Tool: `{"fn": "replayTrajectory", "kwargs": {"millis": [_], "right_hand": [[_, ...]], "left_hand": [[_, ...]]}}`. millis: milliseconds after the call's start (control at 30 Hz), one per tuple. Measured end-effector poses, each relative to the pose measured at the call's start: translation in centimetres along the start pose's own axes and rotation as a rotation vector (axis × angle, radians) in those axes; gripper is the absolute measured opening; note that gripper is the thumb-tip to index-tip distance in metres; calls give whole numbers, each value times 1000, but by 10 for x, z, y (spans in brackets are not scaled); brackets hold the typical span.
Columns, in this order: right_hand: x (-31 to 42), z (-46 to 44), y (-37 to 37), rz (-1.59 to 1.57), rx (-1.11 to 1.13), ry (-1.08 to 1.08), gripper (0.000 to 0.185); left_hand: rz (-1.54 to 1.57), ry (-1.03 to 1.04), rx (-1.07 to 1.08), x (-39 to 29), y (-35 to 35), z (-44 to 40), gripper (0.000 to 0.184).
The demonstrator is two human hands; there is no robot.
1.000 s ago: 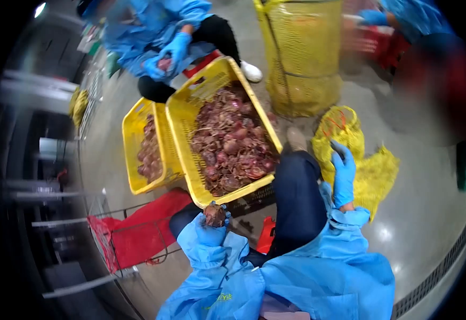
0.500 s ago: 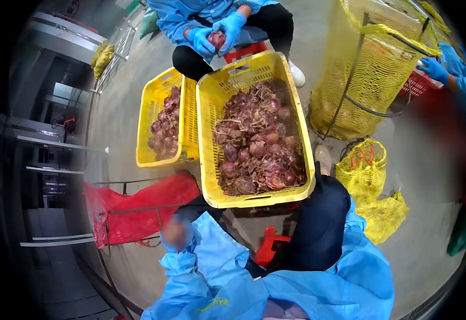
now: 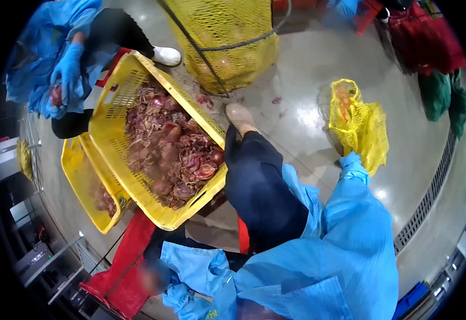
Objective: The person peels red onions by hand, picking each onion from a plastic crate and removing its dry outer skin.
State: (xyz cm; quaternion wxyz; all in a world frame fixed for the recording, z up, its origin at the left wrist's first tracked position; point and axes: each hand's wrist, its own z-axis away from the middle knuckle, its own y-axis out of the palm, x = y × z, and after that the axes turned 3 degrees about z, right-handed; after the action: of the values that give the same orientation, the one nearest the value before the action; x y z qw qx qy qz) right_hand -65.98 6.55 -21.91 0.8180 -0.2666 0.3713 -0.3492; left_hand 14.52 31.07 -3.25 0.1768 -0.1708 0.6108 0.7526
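The right arm point(image 3: 353, 205) now stretches toward the yellow mesh bag point(image 3: 369, 128) at right; the left hand point(image 3: 154, 276) blurs at lower left. Neither grip can be told.

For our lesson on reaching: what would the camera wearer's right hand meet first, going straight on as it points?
Probably the yellow mesh bag just ahead; depth is unclear, so they may already touch.
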Motion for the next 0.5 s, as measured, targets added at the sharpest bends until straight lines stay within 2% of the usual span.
{"fn": "replayTrajectory", "kwargs": {"millis": [100, 200, 233, 267, 333, 500], "right_hand": [[-43, -71, 74, 430, 16, -281, 44], [-13, -34, 48, 536, 58, -460, 40], [11, 24, 8, 473, -24, -518, 32], [23, 41, -9, 421, -9, -681, 34], [23, -49, 64, -224, -113, -831, 34], [81, 38, 38, 39, -72, -907, 33]], "left_hand": [[-3, -46, -23, -5, -3, 0, 57], [-10, -81, -70, -4, -6, 10, 57], [-8, -87, -70, -2, -11, 12, 56], [-3, -86, -73, 1, -15, 16, 56], [7, -83, -81, 6, -24, 27, 56], [47, 13, -78, 29, -18, 41, 57]]}}
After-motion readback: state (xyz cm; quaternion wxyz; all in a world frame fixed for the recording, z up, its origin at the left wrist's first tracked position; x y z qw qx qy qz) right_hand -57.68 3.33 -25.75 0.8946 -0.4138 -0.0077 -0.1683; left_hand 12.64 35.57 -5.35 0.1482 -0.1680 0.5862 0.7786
